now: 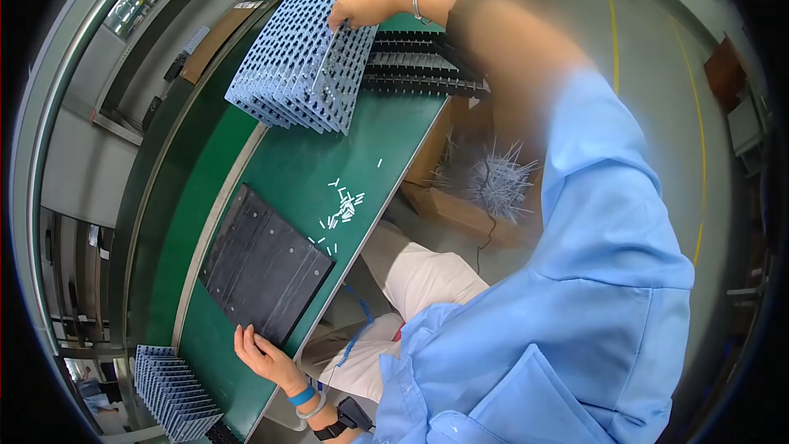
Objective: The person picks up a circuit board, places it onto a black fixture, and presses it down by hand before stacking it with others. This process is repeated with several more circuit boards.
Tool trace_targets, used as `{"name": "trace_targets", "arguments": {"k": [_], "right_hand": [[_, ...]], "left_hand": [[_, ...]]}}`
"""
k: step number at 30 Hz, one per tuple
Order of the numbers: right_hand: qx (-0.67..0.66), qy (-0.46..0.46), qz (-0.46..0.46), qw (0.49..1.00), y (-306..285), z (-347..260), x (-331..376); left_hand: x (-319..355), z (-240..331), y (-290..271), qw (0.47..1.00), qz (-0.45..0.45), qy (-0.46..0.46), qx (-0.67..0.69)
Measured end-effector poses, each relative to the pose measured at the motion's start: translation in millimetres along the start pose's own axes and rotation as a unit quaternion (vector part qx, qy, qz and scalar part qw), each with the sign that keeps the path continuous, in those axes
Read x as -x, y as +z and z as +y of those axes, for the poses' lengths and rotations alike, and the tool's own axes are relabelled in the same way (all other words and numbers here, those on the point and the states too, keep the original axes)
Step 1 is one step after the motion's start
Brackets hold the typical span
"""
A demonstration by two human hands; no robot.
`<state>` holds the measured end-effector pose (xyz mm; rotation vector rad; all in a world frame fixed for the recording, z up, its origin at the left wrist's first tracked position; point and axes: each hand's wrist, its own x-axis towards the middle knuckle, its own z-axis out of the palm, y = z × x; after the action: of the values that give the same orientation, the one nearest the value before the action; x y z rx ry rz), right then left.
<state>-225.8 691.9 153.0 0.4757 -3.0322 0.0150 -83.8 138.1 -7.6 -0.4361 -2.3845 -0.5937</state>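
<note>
Currently our right grip pinches a perforated panel; our left grip touches the black board, its closure unclear to us.

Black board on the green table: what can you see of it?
The black board is a flat, roughly rectangular slab, dull and perhaps plastic or rubber. Small pale round spots dot it, and thin lines cross its face. It lies flat on the green table, slanted in view, with scattered white bits by its upper-right edge. The left hand's fingertips appear to touch its lower edge.
</note>
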Motion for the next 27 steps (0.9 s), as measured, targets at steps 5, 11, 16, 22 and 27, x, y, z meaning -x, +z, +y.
{"name": "trace_targets", "arguments": {"k": [5,11,16,22,27], "right_hand": [[0.003,0.017,0.000,1.000,5.6,-0.4,-6.4],[0.023,0.012,-0.021,0.999,12.3,9.7,-14.9],[0.015,-0.016,0.077,0.997,22.6,6.4,-5.1],[-0.036,-0.013,0.174,0.984,33.6,8.8,10.7],[-0.045,-0.029,0.341,0.939,46.9,-5.5,-3.8]], "left_hand": [[0.4,-2.1,0.8,1.000,-0.013,-0.010,-0.014],[-1.1,0.0,1.9,1.000,-0.019,-0.004,-0.019],[-0.5,2.4,2.4,0.999,-0.020,-0.001,-0.028],[-2.7,7.1,1.4,0.999,-0.027,-0.001,-0.023],[-0.9,0.8,-7.0,0.997,-0.010,-0.056,0.058]]}}
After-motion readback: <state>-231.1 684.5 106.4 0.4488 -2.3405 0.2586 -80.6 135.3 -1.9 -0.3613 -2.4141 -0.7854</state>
